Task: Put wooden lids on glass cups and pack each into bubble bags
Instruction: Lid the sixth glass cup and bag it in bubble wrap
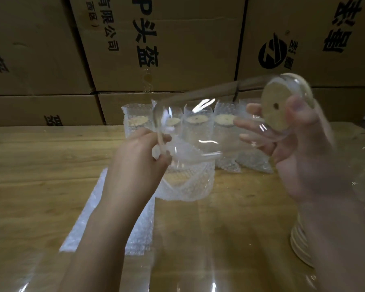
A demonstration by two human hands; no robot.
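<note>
While left hand point(139, 159) pinches bubble bag point(190, 186) rim — right hand point(299, 148) holds glass cup point(209, 123).

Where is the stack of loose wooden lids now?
The stack of lids sits low on the right of the table in the head view, partly hidden by the right forearm, nearer the person than the packed cups.

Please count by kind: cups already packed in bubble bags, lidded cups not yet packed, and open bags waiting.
Packed cups in bubble bags: 4 clearly visible
Lidded glass cup, not yet packed: 1
Open bubble bag: 1
Total: 6
</note>
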